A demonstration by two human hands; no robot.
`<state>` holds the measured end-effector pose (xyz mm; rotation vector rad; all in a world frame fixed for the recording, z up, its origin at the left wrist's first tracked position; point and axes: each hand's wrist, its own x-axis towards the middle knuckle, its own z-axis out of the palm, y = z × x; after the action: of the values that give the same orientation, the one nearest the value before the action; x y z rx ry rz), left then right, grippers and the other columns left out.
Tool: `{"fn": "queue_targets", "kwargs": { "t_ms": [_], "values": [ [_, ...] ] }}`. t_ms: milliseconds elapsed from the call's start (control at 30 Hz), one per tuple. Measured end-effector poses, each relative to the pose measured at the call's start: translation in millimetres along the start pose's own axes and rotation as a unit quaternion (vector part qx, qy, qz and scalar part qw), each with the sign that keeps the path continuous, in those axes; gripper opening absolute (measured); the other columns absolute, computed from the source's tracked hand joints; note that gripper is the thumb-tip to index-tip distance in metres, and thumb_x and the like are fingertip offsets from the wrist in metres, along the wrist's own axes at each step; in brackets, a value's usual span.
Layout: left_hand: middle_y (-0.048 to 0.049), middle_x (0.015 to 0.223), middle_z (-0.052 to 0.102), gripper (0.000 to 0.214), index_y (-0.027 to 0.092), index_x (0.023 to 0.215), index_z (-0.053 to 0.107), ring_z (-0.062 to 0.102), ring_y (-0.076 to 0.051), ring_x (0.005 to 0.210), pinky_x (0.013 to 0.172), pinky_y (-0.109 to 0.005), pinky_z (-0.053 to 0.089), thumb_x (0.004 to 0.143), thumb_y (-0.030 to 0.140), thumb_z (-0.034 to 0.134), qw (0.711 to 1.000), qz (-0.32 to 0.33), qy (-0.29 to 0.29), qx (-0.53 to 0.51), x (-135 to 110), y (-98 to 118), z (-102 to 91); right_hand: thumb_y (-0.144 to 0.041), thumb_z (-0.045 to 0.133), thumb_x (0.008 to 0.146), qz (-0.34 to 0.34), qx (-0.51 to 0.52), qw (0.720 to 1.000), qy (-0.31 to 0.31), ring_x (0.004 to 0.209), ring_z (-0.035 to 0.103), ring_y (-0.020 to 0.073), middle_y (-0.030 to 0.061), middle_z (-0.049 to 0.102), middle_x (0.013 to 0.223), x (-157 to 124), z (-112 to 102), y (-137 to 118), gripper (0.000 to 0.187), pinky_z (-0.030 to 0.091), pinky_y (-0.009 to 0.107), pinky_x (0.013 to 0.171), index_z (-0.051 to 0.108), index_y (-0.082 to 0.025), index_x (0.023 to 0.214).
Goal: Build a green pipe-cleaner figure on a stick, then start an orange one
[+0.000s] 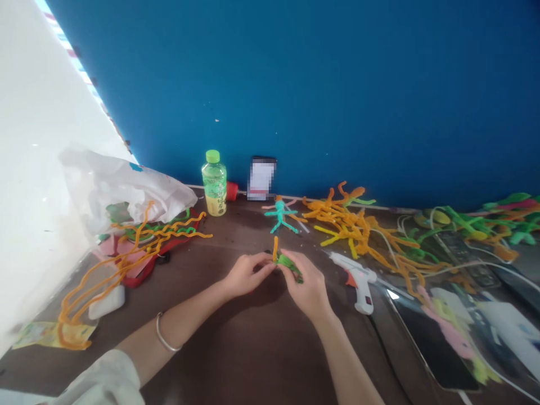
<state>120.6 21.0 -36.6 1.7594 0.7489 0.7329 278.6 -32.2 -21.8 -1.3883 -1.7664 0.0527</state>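
Note:
In the middle of the head view, both hands meet over the table around a small green pipe-cleaner piece (288,262) with an orange pipe-cleaner stem (275,248) sticking up from it. My right hand (307,284) is closed on the green part, its fingers wrapped over the top. Thumb and fingers of my left hand (248,273) pinch at the left end of the piece, by the foot of the stem; the exact grip is partly hidden. Just beyond stands a small turquoise pipe-cleaner figure (279,214). A white glue gun (356,277) lies to the right of my right hand.
Orange pipe-cleaner figures (352,222) pile up at the back right, near a dark phone (430,337) and cables. At the back are a drink bottle (215,185) and a propped phone (261,179). Wavy orange pipe cleaners (122,261) and a white plastic bag (156,194) lie left.

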Motion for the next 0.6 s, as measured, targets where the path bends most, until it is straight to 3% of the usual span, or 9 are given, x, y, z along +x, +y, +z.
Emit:
{"fn": "queue_targets", "kwargs": {
  "t_ms": [133,267,433,600],
  "values": [
    [-0.0082,0.086,0.066,0.028,0.014,0.093,0.059,0.06,-0.016,0.076,0.071,-0.027,0.045,0.078,0.038,0.052,0.993,-0.027,-0.045,-0.103,1,-6,3.1,-0.02,0.05,0.081,0.019,0.032,0.999,-0.039,0.08,0.063,0.0169,0.007,0.064,0.091,1,-3,1,0.023,0.053,0.023,0.056,0.057,-0.021,0.103],
    [-0.0041,0.07,0.06,0.031,0.013,0.087,0.054,0.057,-0.012,0.062,0.059,-0.024,0.045,0.075,0.041,0.056,0.974,-0.066,-0.051,-0.212,3,-14,9.4,-0.022,0.053,0.08,0.046,0.059,0.995,-0.067,0.076,0.063,0.016,0.0066,0.064,0.091,0,-4,4,0.024,0.052,0.022,0.054,0.056,-0.02,0.103],
    [-0.0007,0.063,0.056,0.029,0.013,0.088,0.058,0.047,-0.008,0.052,0.052,-0.019,0.038,0.079,0.039,0.05,0.987,-0.028,-0.02,-0.154,4,-10,6.1,-0.025,0.056,0.078,0.06,0.041,0.996,-0.059,0.072,0.062,0.016,0.0056,0.064,0.086,1,-4,7,0.021,0.052,0.024,0.058,0.056,-0.02,0.098],
    [-0.0061,0.083,0.065,0.029,0.015,0.09,0.064,0.057,-0.014,0.073,0.068,-0.022,0.042,0.082,0.036,0.046,0.998,0.01,0.002,-0.054,2,-3,2.1,-0.022,0.054,0.079,0.012,0.01,0.998,-0.059,0.083,0.06,0.018,0.0063,0.061,0.088,3,-5,5,0.014,0.051,0.027,0.068,0.056,-0.02,0.093]
  ]
}}
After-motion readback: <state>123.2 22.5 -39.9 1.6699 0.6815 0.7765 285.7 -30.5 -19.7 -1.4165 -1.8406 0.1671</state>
